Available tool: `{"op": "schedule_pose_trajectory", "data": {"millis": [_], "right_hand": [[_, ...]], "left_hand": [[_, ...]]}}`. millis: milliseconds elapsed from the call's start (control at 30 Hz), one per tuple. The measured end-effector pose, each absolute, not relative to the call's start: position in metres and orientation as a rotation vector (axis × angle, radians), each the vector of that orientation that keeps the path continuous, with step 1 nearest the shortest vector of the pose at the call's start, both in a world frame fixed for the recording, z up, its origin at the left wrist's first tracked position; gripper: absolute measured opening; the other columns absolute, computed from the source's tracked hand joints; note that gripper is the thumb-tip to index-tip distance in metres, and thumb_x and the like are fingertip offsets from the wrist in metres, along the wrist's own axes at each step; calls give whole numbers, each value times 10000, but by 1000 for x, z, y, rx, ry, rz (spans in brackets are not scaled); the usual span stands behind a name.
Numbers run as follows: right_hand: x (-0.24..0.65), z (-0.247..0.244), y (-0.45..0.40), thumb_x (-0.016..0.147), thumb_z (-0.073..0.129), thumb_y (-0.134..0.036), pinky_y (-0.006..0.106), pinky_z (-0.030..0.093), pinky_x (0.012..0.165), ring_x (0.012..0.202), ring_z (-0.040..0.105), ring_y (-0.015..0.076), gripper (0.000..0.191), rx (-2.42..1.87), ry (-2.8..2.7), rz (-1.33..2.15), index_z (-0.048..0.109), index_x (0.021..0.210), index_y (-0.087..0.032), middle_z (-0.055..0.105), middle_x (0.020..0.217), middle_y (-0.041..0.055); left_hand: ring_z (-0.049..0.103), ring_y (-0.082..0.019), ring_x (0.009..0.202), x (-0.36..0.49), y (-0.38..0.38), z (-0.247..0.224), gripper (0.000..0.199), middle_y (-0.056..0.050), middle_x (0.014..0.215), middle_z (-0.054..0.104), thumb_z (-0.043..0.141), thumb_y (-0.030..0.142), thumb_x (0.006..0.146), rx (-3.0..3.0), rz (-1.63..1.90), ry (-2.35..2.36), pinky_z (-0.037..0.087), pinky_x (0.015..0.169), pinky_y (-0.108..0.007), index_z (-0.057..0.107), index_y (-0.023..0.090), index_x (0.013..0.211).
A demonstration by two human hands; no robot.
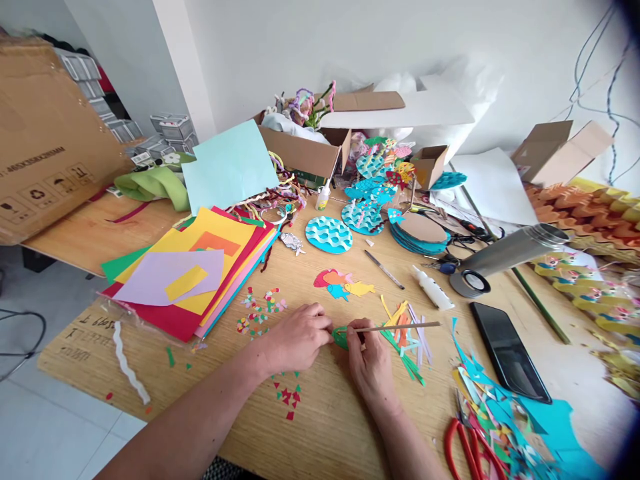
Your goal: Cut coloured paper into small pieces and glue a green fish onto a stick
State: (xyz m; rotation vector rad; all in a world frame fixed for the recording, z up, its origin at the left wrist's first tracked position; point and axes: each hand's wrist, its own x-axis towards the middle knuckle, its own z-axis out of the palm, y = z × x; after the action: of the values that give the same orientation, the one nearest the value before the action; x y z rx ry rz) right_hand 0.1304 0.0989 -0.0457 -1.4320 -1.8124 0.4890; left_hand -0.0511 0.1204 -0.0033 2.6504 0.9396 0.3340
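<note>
A small green paper fish lies on the table between my hands, partly covered by fingers. My left hand has its fingers curled together at the fish's left end, pinching it there. Between the thumb and fingers of my right hand is a thin wooden stick, its tip over the fish and its long end pointing right. Beyond my hands lie several cut paper fish in red, orange, blue and yellow. Paper strips lie right of my right hand, and tiny paper dots are scattered by my left.
Stacked coloured paper lies left. A glue bottle, a pen, a phone and a steel flask are on the right. Red-handled scissors rest among paper scraps near the front. Blue corrugated discs stand farther back.
</note>
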Motion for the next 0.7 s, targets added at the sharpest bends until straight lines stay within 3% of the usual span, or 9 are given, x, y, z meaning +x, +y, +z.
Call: {"op": "schedule_pose_trajectory", "data": {"millis": [700], "right_hand": [[130, -44, 98, 914, 414, -233, 281, 414, 608, 641, 531, 160, 129, -1430, -1837, 480, 474, 803, -208, 553, 725, 15]], "left_hand": [[467, -213, 959, -52, 121, -6, 206, -58, 857, 613, 537, 87, 802, 2648, 337, 930, 427, 850, -335, 671, 172, 934]]}}
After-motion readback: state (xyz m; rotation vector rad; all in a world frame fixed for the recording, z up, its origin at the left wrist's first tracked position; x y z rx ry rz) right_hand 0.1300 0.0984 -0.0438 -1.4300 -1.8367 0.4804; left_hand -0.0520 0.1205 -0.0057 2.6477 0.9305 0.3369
